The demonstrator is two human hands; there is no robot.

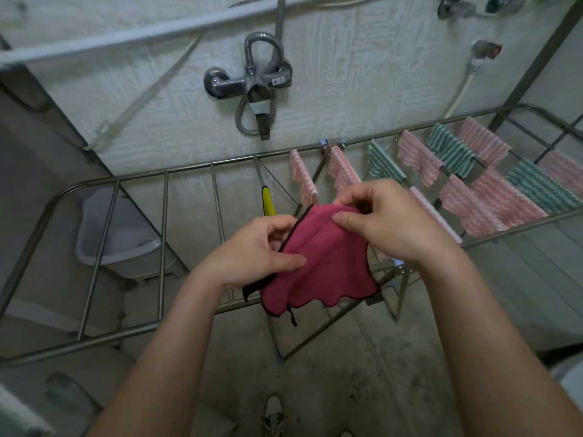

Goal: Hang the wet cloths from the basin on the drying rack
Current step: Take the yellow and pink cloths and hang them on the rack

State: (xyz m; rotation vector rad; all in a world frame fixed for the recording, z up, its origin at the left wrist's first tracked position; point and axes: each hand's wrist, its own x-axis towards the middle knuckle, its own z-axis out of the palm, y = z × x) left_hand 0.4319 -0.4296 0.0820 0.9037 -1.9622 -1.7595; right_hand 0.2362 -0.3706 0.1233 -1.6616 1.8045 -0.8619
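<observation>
- While both grips are holding the magenta cloth (325,266) up over the middle of the drying rack (94,337), its lower edge is hanging free in loose waves, with a short black loop dangling below the black trim.
- The left grip (262,247) is closing on the cloth's black-trimmed left edge, thumb lying across the front and fingers curling behind.
- The right grip (388,222) is pinching the cloth's top fold between thumb and bent fingers, bunching the fabric there.
- The rack is standing on the floor (362,373) against a patterned wall (362,74), its left-hand rails showing bare metal.
- Pink-striped cloths (492,203) and teal-striped cloths (451,149) are lying draped side by side over the rails on the right of the rack, well apart from the magenta one.
- A pale basin (116,228) is sitting low behind the left-hand rails, showing through them; what it is holding cannot be told.
- A yellow handle (268,201) is poking up between the rails just above the left grip.
- A chrome shower mixer (249,83) is hanging on the wall above the rack, its hose looping around it.
- A shoe (273,414) is showing on the floor at the bottom edge.
</observation>
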